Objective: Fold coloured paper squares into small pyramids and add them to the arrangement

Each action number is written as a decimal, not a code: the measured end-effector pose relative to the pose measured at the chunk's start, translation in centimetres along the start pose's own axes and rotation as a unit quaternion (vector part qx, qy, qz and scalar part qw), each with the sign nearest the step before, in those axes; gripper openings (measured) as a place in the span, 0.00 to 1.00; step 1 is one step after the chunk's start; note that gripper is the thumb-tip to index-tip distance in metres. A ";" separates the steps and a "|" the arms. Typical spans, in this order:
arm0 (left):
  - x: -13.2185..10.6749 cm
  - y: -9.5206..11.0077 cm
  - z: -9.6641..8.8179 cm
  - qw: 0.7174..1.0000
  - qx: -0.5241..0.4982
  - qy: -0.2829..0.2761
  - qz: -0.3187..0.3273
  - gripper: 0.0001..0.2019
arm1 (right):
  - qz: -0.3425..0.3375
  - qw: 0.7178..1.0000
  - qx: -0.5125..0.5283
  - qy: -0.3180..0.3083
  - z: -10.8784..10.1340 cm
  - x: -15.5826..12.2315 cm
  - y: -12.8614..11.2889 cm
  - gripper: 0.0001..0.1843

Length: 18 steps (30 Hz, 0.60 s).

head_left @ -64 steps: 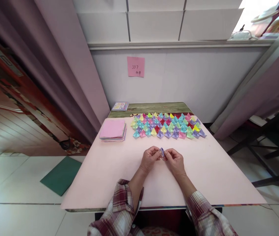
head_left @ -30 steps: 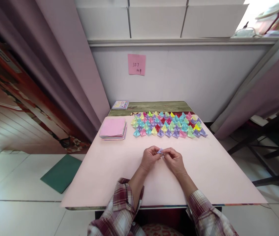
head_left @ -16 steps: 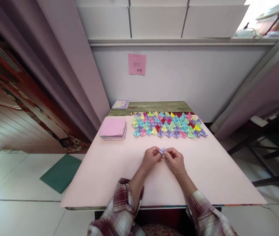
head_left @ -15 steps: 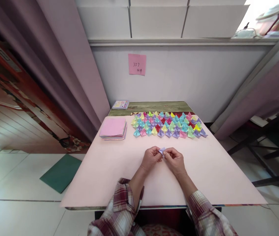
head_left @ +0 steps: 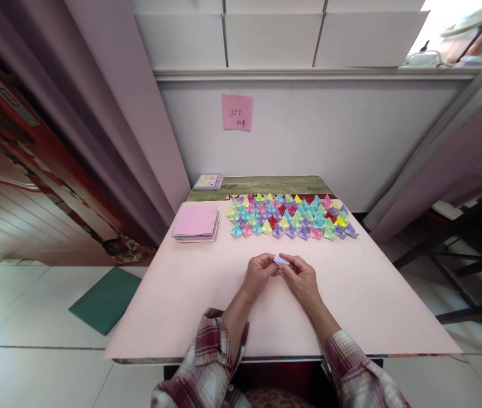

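Between my two hands is a small folded piece of lavender paper (head_left: 281,260), held above the pink-covered table. My left hand (head_left: 261,272) pinches its left side with curled fingers. On the other side my right hand (head_left: 301,276) grips it between thumb and index finger, and these fingertips hide part of the folds. Beyond my hands stand rows of small folded paper boats (head_left: 291,231) in purple, blue, green, pink, red and yellow. A stack of square coloured paper (head_left: 196,221), pink on top, lies at the left.
A pack with a printed cover (head_left: 208,181) lies at the table's far left corner. The pink table cover (head_left: 173,317) reaches the near edge. A pink note (head_left: 237,112) is stuck on the wall. At the right stands a dark chair (head_left: 457,277); a green mat (head_left: 105,299) is on the floor.
The lavender paper has turned between my fingers, now showing a flatter, paler face. My right index finger has shifted along its upper edge. My left hand is almost unmoved.
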State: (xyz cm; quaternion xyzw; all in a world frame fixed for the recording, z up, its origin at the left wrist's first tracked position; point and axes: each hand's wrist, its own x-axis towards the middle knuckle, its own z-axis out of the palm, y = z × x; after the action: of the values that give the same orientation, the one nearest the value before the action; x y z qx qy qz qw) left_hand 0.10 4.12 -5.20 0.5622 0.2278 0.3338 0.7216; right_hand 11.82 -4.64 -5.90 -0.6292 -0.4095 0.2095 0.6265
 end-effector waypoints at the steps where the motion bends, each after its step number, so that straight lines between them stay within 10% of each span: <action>1: 0.0 0.0 0.0 1.000 -0.001 -0.001 0.003 0.07 | 0.006 1.000 0.001 -0.001 0.0 0.0 0.0 0.17; 18: -0.2 0.6 0.1 1.000 0.028 -0.003 0.001 0.12 | 0.017 1.000 -0.003 0.011 -0.1 0.0 0.1 0.14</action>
State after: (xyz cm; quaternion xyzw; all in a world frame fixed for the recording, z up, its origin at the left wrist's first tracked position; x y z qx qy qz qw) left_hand -0.09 3.98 -4.58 0.5835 0.2339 0.3263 0.7059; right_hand 11.96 -4.73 -6.03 -0.6401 -0.3924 0.2117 0.6257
